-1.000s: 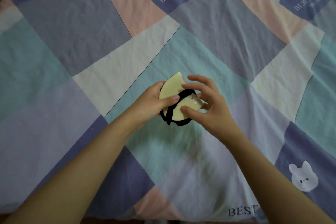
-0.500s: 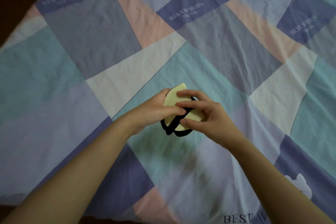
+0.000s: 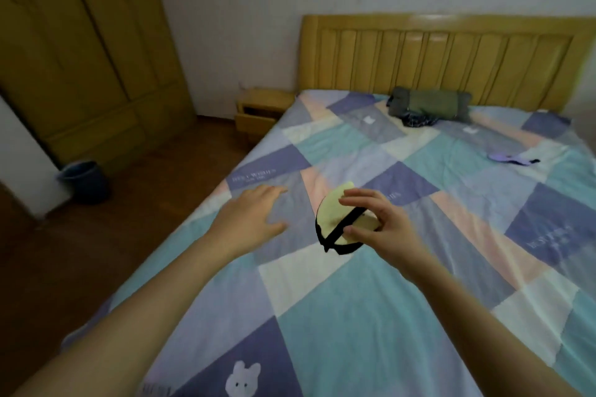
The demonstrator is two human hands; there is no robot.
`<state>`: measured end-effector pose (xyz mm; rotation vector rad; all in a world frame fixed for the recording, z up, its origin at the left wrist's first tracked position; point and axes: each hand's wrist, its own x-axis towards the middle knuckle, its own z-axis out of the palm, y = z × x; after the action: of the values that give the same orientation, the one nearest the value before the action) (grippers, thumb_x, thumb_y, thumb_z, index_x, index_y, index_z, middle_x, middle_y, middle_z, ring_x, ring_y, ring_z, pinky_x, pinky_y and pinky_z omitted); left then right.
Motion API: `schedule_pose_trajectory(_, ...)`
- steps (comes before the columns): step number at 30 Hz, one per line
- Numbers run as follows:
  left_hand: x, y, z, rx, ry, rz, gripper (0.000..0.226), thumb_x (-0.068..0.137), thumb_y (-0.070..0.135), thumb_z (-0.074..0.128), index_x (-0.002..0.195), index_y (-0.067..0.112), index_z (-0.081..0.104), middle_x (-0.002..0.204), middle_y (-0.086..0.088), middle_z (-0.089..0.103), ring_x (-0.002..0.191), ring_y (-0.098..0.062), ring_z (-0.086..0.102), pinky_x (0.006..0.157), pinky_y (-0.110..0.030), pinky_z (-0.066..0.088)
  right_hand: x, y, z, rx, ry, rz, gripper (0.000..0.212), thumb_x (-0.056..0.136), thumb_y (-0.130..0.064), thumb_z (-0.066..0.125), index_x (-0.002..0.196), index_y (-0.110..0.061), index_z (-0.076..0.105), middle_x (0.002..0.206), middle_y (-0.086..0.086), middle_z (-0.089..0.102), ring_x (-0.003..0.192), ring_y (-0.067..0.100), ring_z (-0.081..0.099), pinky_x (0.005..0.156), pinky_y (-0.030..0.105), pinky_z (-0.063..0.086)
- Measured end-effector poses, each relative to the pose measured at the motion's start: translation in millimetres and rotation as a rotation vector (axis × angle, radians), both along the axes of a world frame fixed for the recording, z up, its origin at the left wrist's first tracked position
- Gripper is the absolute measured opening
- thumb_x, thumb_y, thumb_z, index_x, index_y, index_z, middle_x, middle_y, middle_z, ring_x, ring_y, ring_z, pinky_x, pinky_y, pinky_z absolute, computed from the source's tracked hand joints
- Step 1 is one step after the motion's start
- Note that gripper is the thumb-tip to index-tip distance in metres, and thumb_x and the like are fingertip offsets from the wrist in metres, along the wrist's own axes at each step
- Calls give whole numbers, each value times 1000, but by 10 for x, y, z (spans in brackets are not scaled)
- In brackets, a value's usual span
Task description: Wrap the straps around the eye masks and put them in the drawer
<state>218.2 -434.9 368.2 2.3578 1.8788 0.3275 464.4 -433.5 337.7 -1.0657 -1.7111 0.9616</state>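
A: What is the right hand [image 3: 382, 229] doing?

B: It pinches the folded yellow eye mask [image 3: 338, 214] between thumb and fingers, lifted above the patchwork bedsheet [image 3: 354, 316]. The black strap [image 3: 342, 232] crosses the mask and loops out below it.

A: And the left hand [image 3: 254, 219]?

B: Released, fingers spread and relaxed, holding nothing, just left of the mask.

A: What lies around them?

B: Far to the right on the sheet sits a purple eye mask [image 3: 509, 158], strap loose. Near the wooden headboard [image 3: 451, 55] is a dark green pillow [image 3: 429, 105] with a dark bundle beside it, too blurred to name. Left of the bed's far corner stands a nightstand [image 3: 261, 109] whose drawer [image 3: 254, 121] seems pulled open. Nothing stands between hand and drawer. A blue bin [image 3: 85, 180] sits on the floor by the wardrobe [image 3: 87, 42].

A: What changed from a moment ago?

B: Both hands gripped the mask then; the left has let go. The view has lifted from the sheet to the room.
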Motion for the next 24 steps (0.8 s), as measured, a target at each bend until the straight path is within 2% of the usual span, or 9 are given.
schedule_pose_trajectory(2, -198, -129, 450, 95, 115, 37, 68, 89, 48, 55, 147, 30, 25, 149, 7, 34, 131, -17, 39, 92, -33, 40, -207, 21, 510, 84, -26, 43, 45, 71, 3, 76, 101, -30, 69, 122, -11, 58, 116, 4, 54, 90, 13, 41)
schedule_pose_trajectory(4, -417, -293, 866, 146, 173, 86, 70, 89, 51, 52, 148, 31, 20, 149, 7, 34, 129, -18, 40, 91, -35, 41, -441, 3, 973, 146, -45, 106, 41, 74, 0, 75, 104, -27, 69, 123, -10, 57, 116, 5, 52, 87, 9, 42)
schedule_pose_trajectory(8, -924, -754, 1611, 179, 137, 204, 72, 89, 53, 52, 149, 36, 15, 152, 7, 31, 132, -16, 40, 96, -36, 44, -982, -133, 1761, 273, -66, 236, 38, 76, -2, 73, 107, -23, 69, 122, -8, 56, 115, 5, 51, 85, 9, 45)
schedule_pose_trajectory(11, -1439, -1155, 2011, 246, 130, 293, 71, 90, 50, 53, 149, 37, 15, 151, 8, 34, 129, -13, 44, 96, -35, 46, -1468, -218, 2204, 386, -86, 346, 40, 76, -3, 75, 108, -26, 68, 124, -9, 55, 116, 2, 50, 89, 13, 45)
schedule_pose_trajectory(14, -2074, -1499, 2247, 249, 172, 354, 69, 90, 51, 52, 148, 38, 17, 147, 10, 40, 126, -11, 46, 95, -33, 46, -2102, -262, 2477, 464, -69, 481, 42, 75, -4, 76, 107, -31, 68, 124, -11, 55, 118, 6, 50, 90, 12, 44)
schedule_pose_trajectory(17, -2743, -1832, 2470, 222, 234, 434, 68, 89, 53, 53, 146, 39, 19, 144, 11, 43, 116, -11, 52, 87, -28, 46, -2919, -402, 2644, 496, -70, 602, 41, 77, -9, 74, 107, -36, 65, 125, -18, 51, 121, 5, 47, 92, 17, 47)
schedule_pose_trajectory(21, -3722, -2215, 2743, 218, 258, 547, 66, 87, 59, 51, 144, 39, 26, 143, 13, 44, 115, -10, 54, 83, -29, 47, -4183, -638, 2811, 496, -14, 706, 38, 79, -8, 72, 110, -31, 65, 126, -20, 48, 124, 5, 42, 96, 29, 50)
schedule_pose_trajectory(24, -4432, -2416, 2817, 236, 273, 604, 60, 90, 60, 44, 143, 38, 28, 142, 12, 46, 117, -9, 53, 82, -28, 44, -5034, -781, 2903, 480, 35, 762, 39, 79, -5, 71, 111, -27, 65, 125, -19, 49, 123, 5, 43, 93, 27, 52)
